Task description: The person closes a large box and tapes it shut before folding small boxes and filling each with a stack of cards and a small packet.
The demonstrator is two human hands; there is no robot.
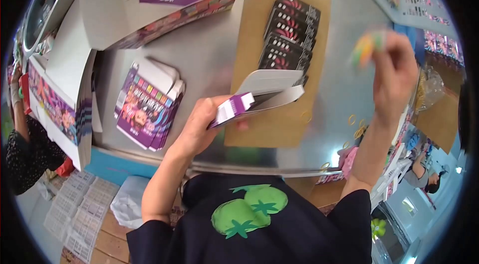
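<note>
Shirt [299,234] is filling the foreground; left hand [199,127] is gripping a box [249,99] above cardboard [249,54]; right hand [394,72] is pinching a blurred coloured item [366,47].

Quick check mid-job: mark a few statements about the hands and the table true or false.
The left hand holds a purple box with its flap open. True.
The right hand is empty. False: it pinches a blurred yellow-green item.
The black packs lie on a brown cardboard sheet. True.
The flat purple cartons lie on the floor. False: they lie on the metal table.
</note>
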